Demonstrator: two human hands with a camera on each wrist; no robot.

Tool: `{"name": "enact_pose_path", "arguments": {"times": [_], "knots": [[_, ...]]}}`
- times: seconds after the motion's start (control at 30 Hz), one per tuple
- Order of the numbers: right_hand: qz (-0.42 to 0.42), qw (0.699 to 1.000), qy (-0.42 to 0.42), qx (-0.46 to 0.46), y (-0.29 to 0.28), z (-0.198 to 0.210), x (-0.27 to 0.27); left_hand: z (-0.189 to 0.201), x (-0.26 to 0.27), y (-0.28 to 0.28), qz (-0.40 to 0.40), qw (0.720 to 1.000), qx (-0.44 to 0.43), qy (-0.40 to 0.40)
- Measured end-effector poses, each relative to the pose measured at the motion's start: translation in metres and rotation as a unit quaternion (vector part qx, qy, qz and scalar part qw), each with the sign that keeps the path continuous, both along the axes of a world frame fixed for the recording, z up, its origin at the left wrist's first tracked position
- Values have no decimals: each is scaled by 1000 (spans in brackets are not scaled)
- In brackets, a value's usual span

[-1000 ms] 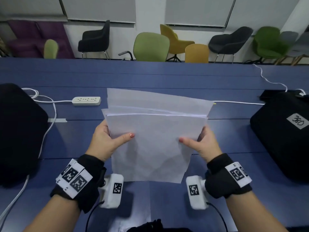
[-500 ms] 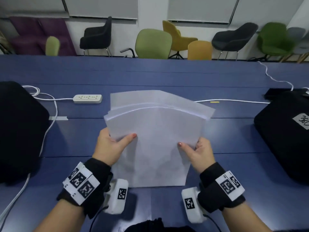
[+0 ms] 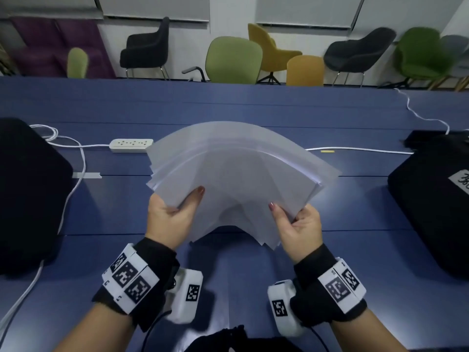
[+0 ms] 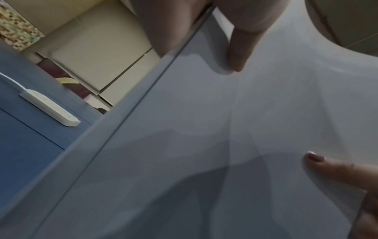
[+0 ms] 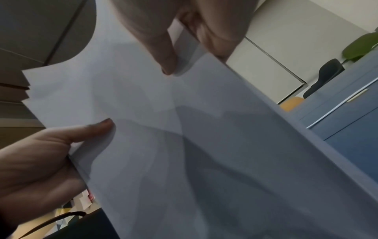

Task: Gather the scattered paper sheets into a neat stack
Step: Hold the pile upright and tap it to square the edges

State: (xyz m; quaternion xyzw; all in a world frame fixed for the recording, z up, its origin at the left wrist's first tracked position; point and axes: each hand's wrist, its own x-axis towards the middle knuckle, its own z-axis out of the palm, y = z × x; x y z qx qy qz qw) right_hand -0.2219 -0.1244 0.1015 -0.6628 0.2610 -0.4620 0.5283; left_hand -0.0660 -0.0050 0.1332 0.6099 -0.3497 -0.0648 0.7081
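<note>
A stack of several white paper sheets (image 3: 236, 179) is held up over the blue table (image 3: 228, 105), bowed upward in the middle into an arch. My left hand (image 3: 175, 212) pinches its left side, thumb on top. My right hand (image 3: 295, 222) pinches its right side the same way. The sheets' far edges are slightly fanned and uneven. In the left wrist view the paper (image 4: 204, 145) fills the frame, with my left thumb (image 4: 237, 53) on it. In the right wrist view my right thumb (image 5: 163, 53) presses the paper (image 5: 204, 129), and my left hand (image 5: 40, 158) holds the opposite edge.
A white power strip (image 3: 131, 145) with its cable lies behind the paper on the left. Black cases sit at the left (image 3: 28, 189) and right (image 3: 431, 199) edges of the table. A white cable (image 3: 355, 149) runs across the right. Chairs (image 3: 233, 59) line the far side.
Both hands have tilted inward and moved lower on the sheets, bowing the flat stack into an arch. The stack's far edges have fanned out wider.
</note>
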Motion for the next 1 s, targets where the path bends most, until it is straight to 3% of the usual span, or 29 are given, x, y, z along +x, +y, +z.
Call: {"name": "enact_pose_path", "arguments": {"times": [0.27, 0.37, 0.53, 0.7, 0.83, 1.0], "knots": [[-3, 997, 66, 43, -31, -7, 10, -24, 32, -16, -36, 994, 83, 68], [8, 995, 96, 38, -34, -5, 12, -19, 35, -21, -19, 994, 98, 44], [13, 998, 66, -3, -25, -3, 2, -11, 35, -11, -19, 996, 89, -18], [7, 995, 85, 59, -13, -22, -3, -37, 24, 1, -54, 992, 117, 9], [14, 993, 64, 96, -13, -10, -2, -37, 24, 3, -49, 993, 104, 18], [-27, 996, 73, 32, -8, -3, -7, -45, 21, 9, -68, 989, 119, 46]]}}
